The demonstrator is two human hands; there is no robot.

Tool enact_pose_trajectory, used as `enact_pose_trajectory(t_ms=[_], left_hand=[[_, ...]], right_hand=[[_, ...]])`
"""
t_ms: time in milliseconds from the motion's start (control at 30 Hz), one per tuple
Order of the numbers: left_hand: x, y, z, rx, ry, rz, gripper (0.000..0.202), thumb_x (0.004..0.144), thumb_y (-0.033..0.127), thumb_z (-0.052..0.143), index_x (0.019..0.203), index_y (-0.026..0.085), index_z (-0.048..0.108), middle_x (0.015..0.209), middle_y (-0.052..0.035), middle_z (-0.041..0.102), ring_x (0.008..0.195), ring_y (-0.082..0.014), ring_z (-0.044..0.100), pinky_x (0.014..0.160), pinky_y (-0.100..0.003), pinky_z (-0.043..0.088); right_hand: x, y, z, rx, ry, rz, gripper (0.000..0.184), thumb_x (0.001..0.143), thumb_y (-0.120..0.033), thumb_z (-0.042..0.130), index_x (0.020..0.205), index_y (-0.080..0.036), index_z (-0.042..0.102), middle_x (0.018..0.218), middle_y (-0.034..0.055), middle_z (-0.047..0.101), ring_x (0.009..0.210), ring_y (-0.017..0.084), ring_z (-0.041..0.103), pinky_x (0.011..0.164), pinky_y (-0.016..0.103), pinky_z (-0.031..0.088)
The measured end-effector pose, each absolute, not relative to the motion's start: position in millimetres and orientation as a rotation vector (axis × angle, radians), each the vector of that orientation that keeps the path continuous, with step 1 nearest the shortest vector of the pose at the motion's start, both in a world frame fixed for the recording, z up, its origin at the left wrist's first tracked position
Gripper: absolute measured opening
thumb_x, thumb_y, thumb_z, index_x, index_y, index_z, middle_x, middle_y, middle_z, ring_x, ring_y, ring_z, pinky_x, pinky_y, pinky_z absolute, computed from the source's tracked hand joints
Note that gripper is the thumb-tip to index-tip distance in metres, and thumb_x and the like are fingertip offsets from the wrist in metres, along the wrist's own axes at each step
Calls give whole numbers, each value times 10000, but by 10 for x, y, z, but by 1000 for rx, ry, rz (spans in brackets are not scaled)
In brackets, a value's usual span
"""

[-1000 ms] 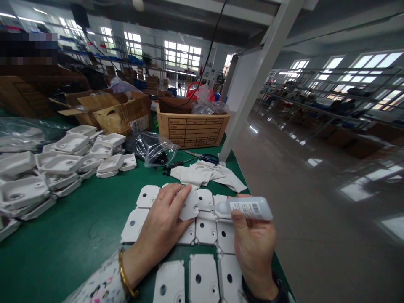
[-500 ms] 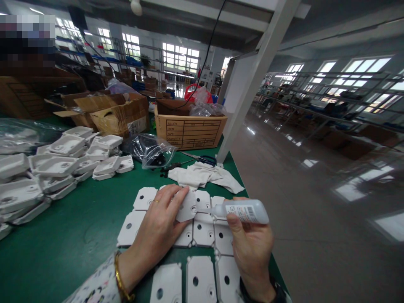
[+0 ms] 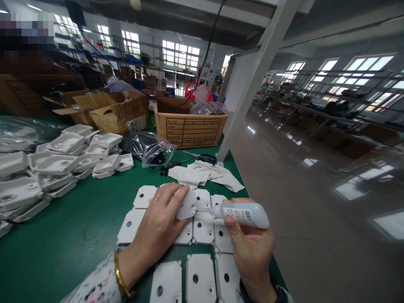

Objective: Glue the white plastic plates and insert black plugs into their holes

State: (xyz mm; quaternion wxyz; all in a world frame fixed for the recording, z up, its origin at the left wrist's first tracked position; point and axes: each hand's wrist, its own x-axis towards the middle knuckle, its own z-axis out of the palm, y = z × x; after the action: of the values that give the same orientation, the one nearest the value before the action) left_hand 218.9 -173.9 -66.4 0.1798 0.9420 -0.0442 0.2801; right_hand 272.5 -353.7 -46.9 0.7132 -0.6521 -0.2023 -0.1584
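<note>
Nearest to me, three white flat plates [image 3: 200, 280] lie in a row on the green table [image 3: 72, 235], their lower edges cut off by the frame, as are the flowered sleeve and gold bangle on the left wrist. Just beyond, the left hand [image 3: 160, 223] presses down on a tilted white plate [image 3: 187, 205], fingers spread over it and thumb tucked under its near edge, so most of that plate is hidden. The right hand [image 3: 251, 248] is clenched around a small white bottle [image 3: 244, 213], whose nozzle meets the plate's right edge; the tip itself is too small to make out. More plates sit in a grid under and around both hands. Farther back lie a crumpled white cloth [image 3: 206, 174], blue-handled scissors [image 3: 203, 158] and a clear bag [image 3: 150, 147] with dark contents I cannot identify. To the left, white moulded housings [image 3: 59, 162] are heaped, running out of view. Behind stand a labelled cardboard box [image 3: 189, 129] and an opened carton [image 3: 116, 111].
</note>
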Motion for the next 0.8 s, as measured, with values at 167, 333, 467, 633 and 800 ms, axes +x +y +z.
enact_pose_trajectory(t_ms=[167, 333, 467, 633, 800], left_hand=[[2182, -1732, -674, 2675, -114, 805, 652, 752, 184, 685, 1314, 151, 356, 1212, -128, 455, 1154, -290, 391, 987, -479, 399], [2189, -1733, -685, 2678, -76, 852, 628, 756, 206, 682, 1299, 147, 370, 1194, -126, 474, 1152, -290, 394, 991, -474, 393], [2195, -1741, -680, 2683, -26, 857, 632, 743, 247, 695, 1285, 143, 387, 1179, -127, 485, 1144, -296, 401, 986, -471, 387], [2180, -1741, -660, 2644, 86, 930, 608, 733, 304, 696, 1247, 121, 428, 1138, -129, 504, 1107, -298, 422, 961, -472, 385], [2189, -1732, -645, 2486, 248, 855, 579, 717, 340, 712, 1210, 154, 470, 1110, -99, 527, 1062, -285, 455, 909, -456, 411]], right_hand=[[2720, -3521, -456, -1456, -485, -345, 239, 737, -258, 746, 931, -203, 617, 836, 23, 631, 750, 161, 639, 670, 232, 544], [2697, -3523, -426, -1549, -648, -481, 196, 787, -256, 705, 948, -204, 606, 882, 36, 593, 838, 183, 584, 719, 290, 509], [2657, -3533, -426, -1565, -860, -570, 274, 795, -191, 686, 1041, -191, 567, 929, 61, 596, 882, 220, 558, 773, 385, 477], [2581, -3532, -385, -1625, -1163, -609, 413, 788, -87, 626, 1166, -174, 485, 1004, 90, 604, 916, 230, 566, 788, 429, 502], [2529, -3505, -316, -1625, -1232, -698, 446, 765, -49, 645, 1163, -165, 482, 1033, 114, 601, 946, 231, 568, 764, 413, 541]])
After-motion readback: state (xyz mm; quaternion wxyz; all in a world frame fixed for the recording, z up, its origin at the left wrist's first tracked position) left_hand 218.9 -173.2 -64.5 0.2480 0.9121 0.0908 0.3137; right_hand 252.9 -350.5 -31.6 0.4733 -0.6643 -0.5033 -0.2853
